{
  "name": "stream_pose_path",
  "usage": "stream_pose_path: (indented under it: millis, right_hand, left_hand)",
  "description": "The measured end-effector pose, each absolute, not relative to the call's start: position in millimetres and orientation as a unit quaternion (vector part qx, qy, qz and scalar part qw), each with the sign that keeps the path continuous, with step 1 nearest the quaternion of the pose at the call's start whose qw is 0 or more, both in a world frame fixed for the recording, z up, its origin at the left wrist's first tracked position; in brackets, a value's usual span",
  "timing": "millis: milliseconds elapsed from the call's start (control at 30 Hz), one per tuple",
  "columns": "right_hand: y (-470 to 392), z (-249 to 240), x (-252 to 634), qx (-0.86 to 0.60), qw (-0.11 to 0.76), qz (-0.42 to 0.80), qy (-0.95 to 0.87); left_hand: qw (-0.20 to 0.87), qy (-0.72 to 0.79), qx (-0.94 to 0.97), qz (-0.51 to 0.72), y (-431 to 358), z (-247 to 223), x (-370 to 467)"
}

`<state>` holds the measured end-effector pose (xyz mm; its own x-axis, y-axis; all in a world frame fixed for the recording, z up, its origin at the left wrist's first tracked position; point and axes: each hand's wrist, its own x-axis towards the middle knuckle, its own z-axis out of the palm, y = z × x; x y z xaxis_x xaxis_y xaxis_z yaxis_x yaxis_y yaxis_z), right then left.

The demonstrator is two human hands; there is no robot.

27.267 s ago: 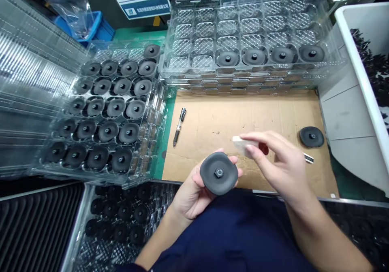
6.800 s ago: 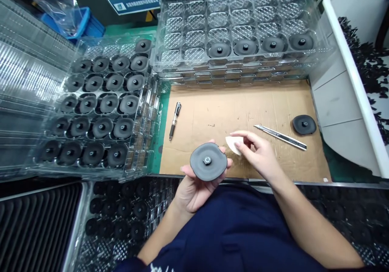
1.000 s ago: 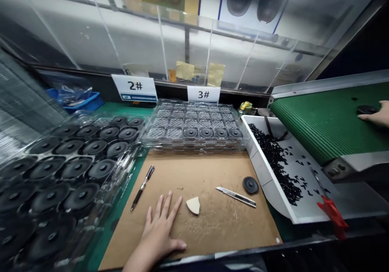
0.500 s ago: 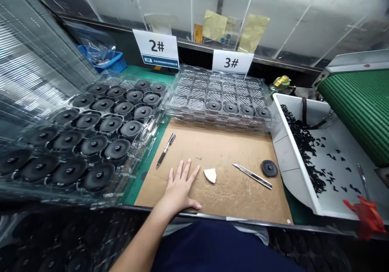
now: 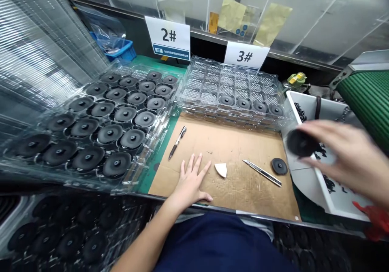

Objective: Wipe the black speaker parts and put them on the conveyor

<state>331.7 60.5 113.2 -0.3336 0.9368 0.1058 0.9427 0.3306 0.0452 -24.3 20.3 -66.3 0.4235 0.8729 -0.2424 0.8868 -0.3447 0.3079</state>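
My left hand [image 5: 193, 183] lies flat on the brown cardboard sheet [image 5: 237, 142], fingers spread and holding nothing. Just right of its fingertips is a small white wedge-shaped piece [image 5: 221, 169]. At the right, my right hand [image 5: 340, 150], blurred by motion, grips a round black plastic part [image 5: 301, 143] by its edge above the white bin's near wall. A similar black disc [image 5: 278, 166] rests on the cardboard's right side, beside a utility knife [image 5: 262, 173]. A pen [image 5: 177, 143] lies beyond my left hand.
Clear trays of black discs [image 5: 110, 133] stand at left. Behind the cardboard is a stack of clear trays [image 5: 226, 90], partly filled. The white bin [image 5: 304, 183] holds small black pieces. A green conveyor belt [image 5: 370, 98] and a red-handled tool [image 5: 372, 215] are at right.
My right hand has come into view from the right with a round black plastic part. My left hand stays flat on the cardboard. The whole view has shifted slightly.
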Motion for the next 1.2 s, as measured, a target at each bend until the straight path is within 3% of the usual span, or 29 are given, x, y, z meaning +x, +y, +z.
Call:
stream_pose_path:
  millis: [100, 200, 467, 567, 633, 767, 867, 1200]
  right_hand:
    - [25.6, 60.6, 280.1, -0.478, 0.056, 0.070, -0.874]
    - [-5.3, 19.0, 249.6, -0.506, 0.059, 0.147, -0.848]
    - [-13.7, -12.0, 213.1, -0.562, 0.125, 0.287, -0.766]
    - [-1.8, -15.9, 199.0, -0.554, 0.138, 0.317, -0.757]
    - [5.0, -15.4, 191.0, -0.540, 0.145, 0.338, -0.757]
    - [14.9, -12.0, 182.7, -0.525, 0.169, 0.373, -0.746]
    - [20.7, -11.5, 181.5, -0.522, 0.188, 0.376, -0.742]
    - [36.9, -5.6, 163.1, -0.497, 0.178, 0.399, -0.750]
  left_hand:
    - [0.174, 0.543, 0.822, 0.019, 14.2, -69.6, -22.8]
    - [0.153, 0.551, 0.819, 0.047, 8.9, -72.9, -19.2]
    - [0.155, 0.546, 0.822, 0.051, 10.7, -73.5, -17.9]
    - [0.247, 0.527, 0.810, 0.076, 16.1, -62.7, -25.1]
    - [0.381, 0.512, 0.758, 0.134, 21.1, -52.9, -29.4]
    - [0.685, 0.449, 0.507, 0.268, 28.6, -38.3, -28.2]
    - [0.815, 0.358, 0.335, 0.308, 26.6, -35.5, -20.4]
    - [0.807, 0.393, 0.137, 0.419, 13.6, -41.7, -4.3]
